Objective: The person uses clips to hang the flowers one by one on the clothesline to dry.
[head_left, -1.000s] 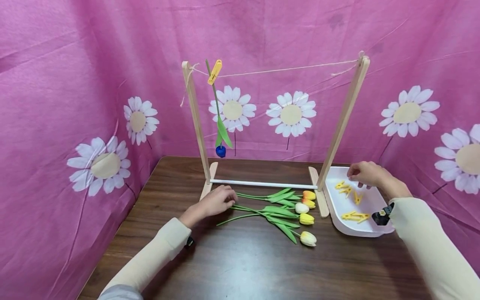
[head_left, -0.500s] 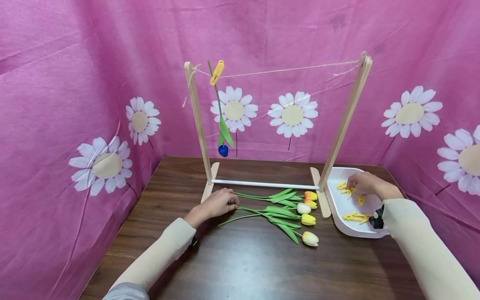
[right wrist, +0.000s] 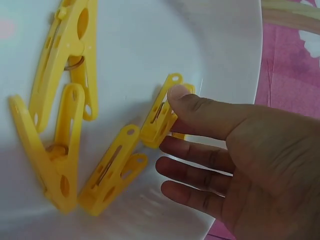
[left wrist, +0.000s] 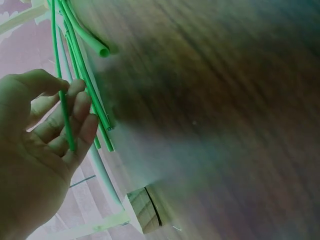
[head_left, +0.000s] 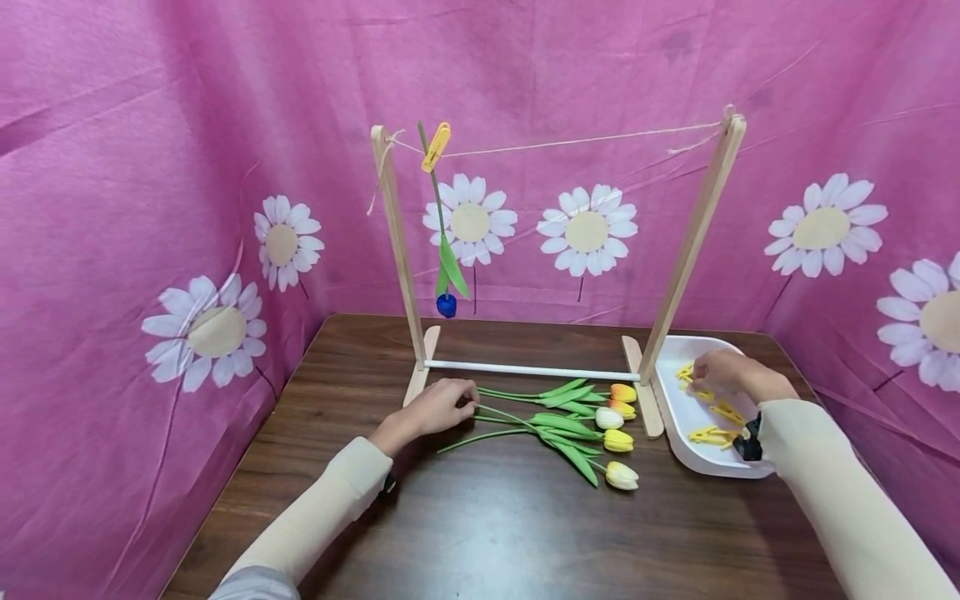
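Note:
In the head view my left hand (head_left: 444, 406) is at the stem ends of several artificial tulips (head_left: 558, 422) lying on the table. The left wrist view shows it pinching one green tulip stem (left wrist: 65, 117) between thumb and fingers; which flower it bears I cannot tell. My right hand (head_left: 729, 374) reaches into a white tub (head_left: 678, 454). Close up, its thumb and index finger pinch a yellow clothespin (right wrist: 156, 120). Other clothespins (right wrist: 107, 172) lie beside it. A blue tulip (head_left: 446, 306) hangs head down from a string, clipped by a yellow clothespin (head_left: 436, 147).
A wooden frame (head_left: 397, 242) stands at the back of the table (head_left: 480, 533). String (head_left: 570, 143) runs between its posts, and a white rod (head_left: 525, 369) joins their feet. The tub stands against the right foot. A pink cloth (head_left: 517, 75) with printed daisies surrounds the table.
My right hand has lowered into the tub and moved slightly left, onto the clothespins. One stem at my left hand now sits a little higher. The view has shifted slightly.

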The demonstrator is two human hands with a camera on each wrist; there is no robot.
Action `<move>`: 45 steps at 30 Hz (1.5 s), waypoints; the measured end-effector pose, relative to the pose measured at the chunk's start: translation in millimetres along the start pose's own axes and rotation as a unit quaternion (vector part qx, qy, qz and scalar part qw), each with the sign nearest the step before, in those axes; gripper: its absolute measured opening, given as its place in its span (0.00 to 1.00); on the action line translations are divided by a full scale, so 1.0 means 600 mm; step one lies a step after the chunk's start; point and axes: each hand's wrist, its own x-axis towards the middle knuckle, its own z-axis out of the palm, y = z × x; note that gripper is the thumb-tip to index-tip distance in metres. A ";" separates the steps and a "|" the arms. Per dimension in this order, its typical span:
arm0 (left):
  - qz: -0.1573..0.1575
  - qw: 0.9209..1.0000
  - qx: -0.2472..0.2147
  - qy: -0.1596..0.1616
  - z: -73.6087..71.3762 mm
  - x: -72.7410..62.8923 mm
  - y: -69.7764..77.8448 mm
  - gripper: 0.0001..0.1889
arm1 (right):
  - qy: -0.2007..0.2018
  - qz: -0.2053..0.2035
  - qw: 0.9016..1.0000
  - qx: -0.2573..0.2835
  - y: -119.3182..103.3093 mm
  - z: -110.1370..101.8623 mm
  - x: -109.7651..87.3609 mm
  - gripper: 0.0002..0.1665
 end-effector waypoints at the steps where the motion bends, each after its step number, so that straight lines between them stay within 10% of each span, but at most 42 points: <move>1: 0.001 1.000 -0.007 0.002 0.000 0.000 0.000 0.04 | -0.001 0.001 1.000 0.004 -0.001 0.000 0.001 0.12; 16: 0.035 0.999 -0.022 0.014 -0.001 -0.001 -0.006 0.04 | -0.001 0.011 1.000 -0.007 -0.018 0.003 0.012 0.12; 26: -0.004 0.991 -0.127 0.027 -0.010 0.000 -0.007 0.02 | 0.012 0.002 1.000 -0.007 -0.019 -0.001 0.014 0.11; 31: -0.048 0.971 -0.232 0.035 -0.021 -0.001 0.001 0.03 | 0.021 0.000 1.000 0.008 -0.024 -0.012 0.010 0.11; 38: -0.101 0.916 -0.384 0.052 -0.030 0.005 0.008 0.06 | 0.056 -0.001 0.998 0.040 -0.028 -0.027 0.003 0.09; 45: -0.064 0.878 -0.467 0.080 -0.033 0.012 0.018 0.08 | 0.064 0.021 0.995 0.074 -0.032 -0.042 0.001 0.16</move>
